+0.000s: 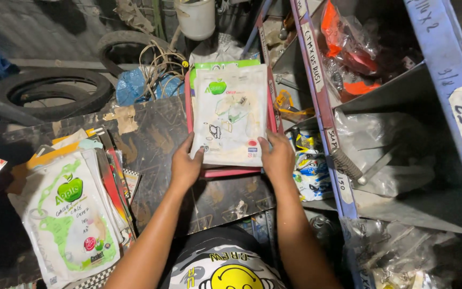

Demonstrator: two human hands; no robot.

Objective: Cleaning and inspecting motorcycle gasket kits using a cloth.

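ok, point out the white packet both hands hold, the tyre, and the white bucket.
white packet (230,115), head view, middle of its face.
tyre (54,93), head view, upper tread.
white bucket (196,18), head view, side wall.

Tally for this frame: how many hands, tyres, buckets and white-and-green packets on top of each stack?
Hands: 2, left hand and right hand
Tyres: 2, near tyre and far tyre
Buckets: 1, white bucket
Top packets: 2, held packet and left packet
Total: 7

Red packets (231,172) under top white packet (230,115) mostly hidden — only edges show; shelf bags' (386,160) contents too murky to ID.
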